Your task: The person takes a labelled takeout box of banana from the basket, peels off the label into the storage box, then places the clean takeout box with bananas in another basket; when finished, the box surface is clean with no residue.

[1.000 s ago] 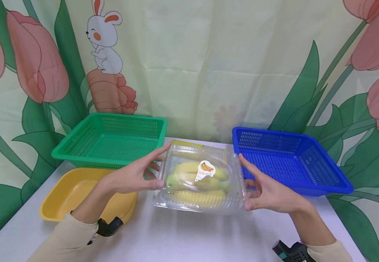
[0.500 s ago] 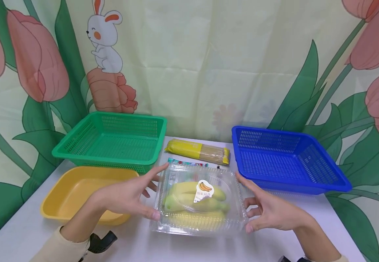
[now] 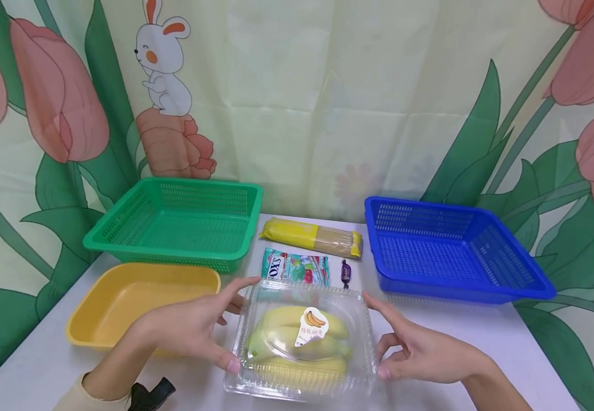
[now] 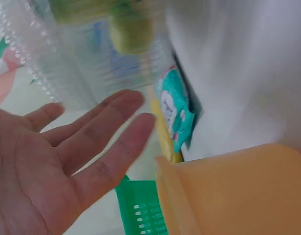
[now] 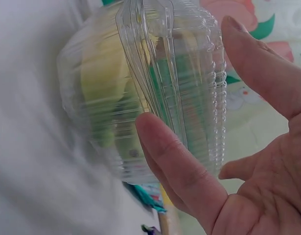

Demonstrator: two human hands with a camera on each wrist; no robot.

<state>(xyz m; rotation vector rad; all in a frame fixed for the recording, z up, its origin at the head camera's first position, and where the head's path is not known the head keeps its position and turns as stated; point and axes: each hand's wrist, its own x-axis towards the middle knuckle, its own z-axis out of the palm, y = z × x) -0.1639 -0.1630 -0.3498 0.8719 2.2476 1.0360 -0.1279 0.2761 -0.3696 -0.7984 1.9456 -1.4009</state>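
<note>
A clear plastic box of bananas [image 3: 309, 368] with a banana sticker [image 3: 312, 326] on its lid is low over the near middle of the table. My left hand [image 3: 189, 331] holds its left side, thumb at the front and index finger at the back corner. The left wrist view shows other left fingers [image 4: 106, 161] spread out straight beside the blurred box. On the opposite side my right hand [image 3: 425, 351] grips the box, with thumb and index finger spanning that edge. In the right wrist view a fingertip [image 5: 150, 125] lies right at the rim.
A green basket [image 3: 96, 237] stands back left, with a yellow basin [image 3: 83, 319] in front of it. A blue basket [image 3: 512, 291] is at the right. Behind the box lie a yellow noodle packet [image 3: 289, 233], a turquoise candy bag [image 3: 307, 265] and a purple-wrapped candy [image 3: 346, 274].
Both hands have brought the box of bananas toward me and down. The noodle packet, candy bag and purple candy, earlier hidden behind it, now show.
</note>
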